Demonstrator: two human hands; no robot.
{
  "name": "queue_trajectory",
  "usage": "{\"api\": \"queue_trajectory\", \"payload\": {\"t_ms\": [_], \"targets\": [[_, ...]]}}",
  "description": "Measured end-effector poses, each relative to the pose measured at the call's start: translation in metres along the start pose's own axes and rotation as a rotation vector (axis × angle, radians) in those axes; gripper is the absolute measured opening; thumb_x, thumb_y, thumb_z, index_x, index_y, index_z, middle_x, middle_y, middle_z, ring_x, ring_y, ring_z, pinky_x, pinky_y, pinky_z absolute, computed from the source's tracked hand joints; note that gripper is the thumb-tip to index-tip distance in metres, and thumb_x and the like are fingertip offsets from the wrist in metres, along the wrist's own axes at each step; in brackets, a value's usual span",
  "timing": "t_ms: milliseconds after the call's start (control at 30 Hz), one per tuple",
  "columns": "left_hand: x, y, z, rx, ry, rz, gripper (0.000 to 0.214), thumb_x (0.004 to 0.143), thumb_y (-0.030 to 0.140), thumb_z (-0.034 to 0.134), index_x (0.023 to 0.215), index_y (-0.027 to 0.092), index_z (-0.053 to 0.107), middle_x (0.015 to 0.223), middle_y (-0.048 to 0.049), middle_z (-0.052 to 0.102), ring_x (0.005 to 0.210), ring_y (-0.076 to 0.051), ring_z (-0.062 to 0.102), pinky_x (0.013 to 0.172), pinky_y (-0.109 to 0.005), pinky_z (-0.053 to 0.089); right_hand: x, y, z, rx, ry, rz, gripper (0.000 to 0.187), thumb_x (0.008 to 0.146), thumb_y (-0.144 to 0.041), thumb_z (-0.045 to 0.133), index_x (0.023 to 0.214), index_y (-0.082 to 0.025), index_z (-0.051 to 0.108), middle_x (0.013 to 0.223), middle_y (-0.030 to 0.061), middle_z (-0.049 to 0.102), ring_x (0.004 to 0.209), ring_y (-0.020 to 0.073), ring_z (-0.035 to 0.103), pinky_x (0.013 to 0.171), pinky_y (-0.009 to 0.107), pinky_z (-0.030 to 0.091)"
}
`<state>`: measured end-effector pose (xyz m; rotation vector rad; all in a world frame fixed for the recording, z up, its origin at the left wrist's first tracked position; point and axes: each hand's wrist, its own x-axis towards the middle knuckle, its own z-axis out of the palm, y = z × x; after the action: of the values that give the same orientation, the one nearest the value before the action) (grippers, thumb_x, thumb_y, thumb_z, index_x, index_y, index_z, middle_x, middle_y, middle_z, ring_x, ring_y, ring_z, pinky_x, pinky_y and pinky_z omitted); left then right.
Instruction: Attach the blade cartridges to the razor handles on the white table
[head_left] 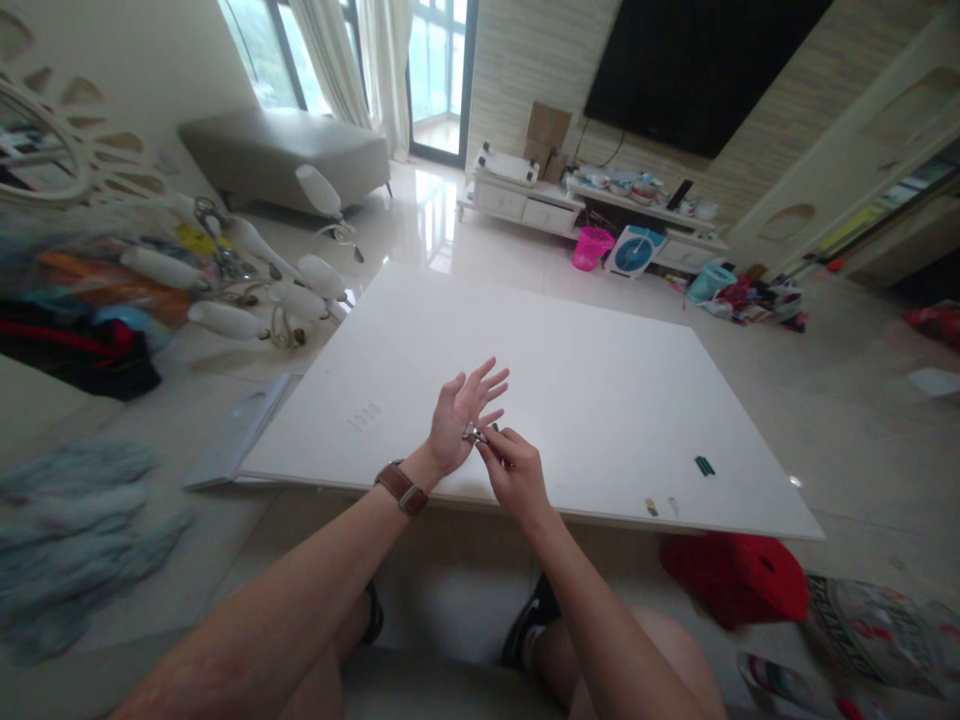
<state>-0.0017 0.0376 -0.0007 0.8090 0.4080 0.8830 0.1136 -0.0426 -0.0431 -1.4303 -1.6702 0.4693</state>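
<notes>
Pale living room, glossy tiled floor [480, 235], a large flat white rectangular tabletop [585, 375] across the middle. Centre of things: a small shiny silver metal tool (clipper-like, too small to be sure), [474, 432] above the near part of the tabletop, at the heel of the left palm; whether it touches skin, cannot tell. Right hand [516, 470] pinches it between thumb and fingers. Left hand [465, 415] palm up, fingers spread wide, a brown leather-look wrist strap [403, 487] below it.

Edges: the near edge of the tabletop runs beneath both wrists; the far edge lies well beyond the fingertips, with white surface stretching between. Toward the right end sit a small dark-green piece [704, 466], a small tan piece [651, 507] and a small clear piece [673, 507], all well apart from the hands. Past the far edge, tiles run on to a low white cabinet [499, 203]. Left side is tighter: a chandelier with white elongated shades [229, 320] crowds that edge. Under the near right corner, a bright red object [739, 580].

Writing: faint grey figures on the tabletop, left of the hands (perhaps 1326, uncertain). Lower right, a printed pale bag [885, 630] carries large lettering, too skewed to read.
</notes>
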Motion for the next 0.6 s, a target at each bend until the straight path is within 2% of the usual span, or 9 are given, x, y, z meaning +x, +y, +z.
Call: {"api": "queue_trajectory", "payload": {"t_ms": [300,433,600], "targets": [[0.0004,0.0011,0.0001,-0.01,0.005,-0.005,0.067,0.091,0.064,0.031,0.148,0.029,0.042,0.158,-0.0064,0.039,0.149,-0.033,0.025,0.117,-0.057,0.018,0.0013,-0.0041,-0.0012,0.02,0.01,0.017,0.028,0.098,-0.031,0.055,0.119,-0.025,0.072,0.074,-0.0002,0.053,0.063,0.0131,0.049,0.063,0.026,0.039],[0.0016,0.0046,-0.001,-0.03,0.014,0.001,0.068,0.09,0.065,0.032,0.146,0.029,0.044,0.157,-0.0063,0.042,0.147,-0.034,0.029,0.115,-0.057,0.022,0.0035,-0.008,-0.0004,0.124,0.072,0.046,0.025,0.097,-0.031,0.057,0.114,-0.025,0.074,0.073,-0.0002,0.057,0.065,0.0131,0.05,0.063,0.027,0.039],[0.0032,0.0071,-0.0014,-0.043,0.045,-0.011,0.065,0.089,0.066,0.034,0.14,0.031,0.051,0.153,-0.0061,0.047,0.139,-0.034,0.042,0.11,-0.054,0.033,0.0047,-0.0056,0.003,0.305,0.18,0.133,0.021,0.094,-0.032,0.06,0.107,-0.022,0.073,0.079,0.0009,0.064,0.065,0.013,0.052,0.062,0.027,0.042]]}}
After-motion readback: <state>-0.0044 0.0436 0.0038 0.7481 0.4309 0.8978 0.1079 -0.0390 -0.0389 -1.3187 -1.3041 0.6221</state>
